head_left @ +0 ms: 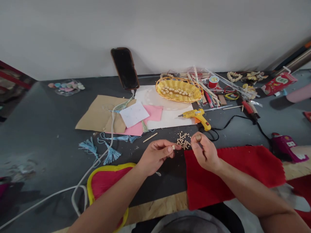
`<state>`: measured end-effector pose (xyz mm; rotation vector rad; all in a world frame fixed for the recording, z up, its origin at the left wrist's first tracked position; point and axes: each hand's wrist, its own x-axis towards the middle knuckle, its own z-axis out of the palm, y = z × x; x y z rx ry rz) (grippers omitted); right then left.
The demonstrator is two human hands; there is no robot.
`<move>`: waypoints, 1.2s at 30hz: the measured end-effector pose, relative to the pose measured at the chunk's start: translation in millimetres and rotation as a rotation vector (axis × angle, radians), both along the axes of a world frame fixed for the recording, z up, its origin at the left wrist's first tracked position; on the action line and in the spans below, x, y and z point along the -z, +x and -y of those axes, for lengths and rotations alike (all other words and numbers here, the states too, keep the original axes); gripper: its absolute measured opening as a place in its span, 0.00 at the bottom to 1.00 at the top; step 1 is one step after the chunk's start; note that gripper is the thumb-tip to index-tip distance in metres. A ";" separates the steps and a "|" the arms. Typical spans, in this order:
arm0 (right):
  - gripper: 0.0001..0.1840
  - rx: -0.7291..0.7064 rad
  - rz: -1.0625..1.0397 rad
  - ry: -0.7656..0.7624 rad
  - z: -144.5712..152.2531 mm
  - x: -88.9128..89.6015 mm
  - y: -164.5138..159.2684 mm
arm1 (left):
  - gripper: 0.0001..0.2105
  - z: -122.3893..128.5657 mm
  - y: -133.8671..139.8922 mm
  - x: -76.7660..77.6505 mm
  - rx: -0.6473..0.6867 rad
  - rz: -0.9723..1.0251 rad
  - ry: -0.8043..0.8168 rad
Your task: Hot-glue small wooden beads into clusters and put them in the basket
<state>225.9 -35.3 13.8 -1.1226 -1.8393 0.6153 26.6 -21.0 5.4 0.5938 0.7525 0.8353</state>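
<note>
My left hand [155, 157] pinches a small pale bead piece [173, 147] between thumb and forefinger, above the dark table. Just right of it, my right hand [205, 152] is curled with its fingertips together; whatever it may hold is hidden or too small to name. Between and beyond the hands lies a loose pile of tiny wooden-looking beads [184, 140]. Farther back, a yellow woven basket [166, 94] holds several small pale bead clusters [177, 91]. A red felt cloth [250, 165] spreads beneath my right hand and forearm.
A yellow glue gun [198, 116] lies beyond my right hand, its black cord [228, 124] trailing right. Blue tassels [111, 156], a white cable [112, 129] and brown paper [94, 113] are at left. A phone [125, 68] leans on the wall. A thread spool [213, 82] stands near sticks.
</note>
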 end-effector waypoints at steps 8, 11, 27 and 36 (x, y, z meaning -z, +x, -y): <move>0.08 -0.092 -0.026 0.092 1.1 3.7 -4.6 | 0.08 0.0 -0.7 -1.7 0.025 0.094 -0.017; 0.09 -0.120 -0.026 0.129 2.5 1.7 -7.8 | 0.08 1.2 1.3 -1.1 0.040 0.042 0.002; 0.06 -0.030 0.004 0.087 4.1 1.8 -13.6 | 0.08 8.0 5.7 -1.0 -0.029 -0.307 0.498; 0.10 -0.009 -0.050 -0.041 4.3 -2.4 -3.9 | 0.04 5.6 3.1 -1.1 -0.057 -0.258 0.348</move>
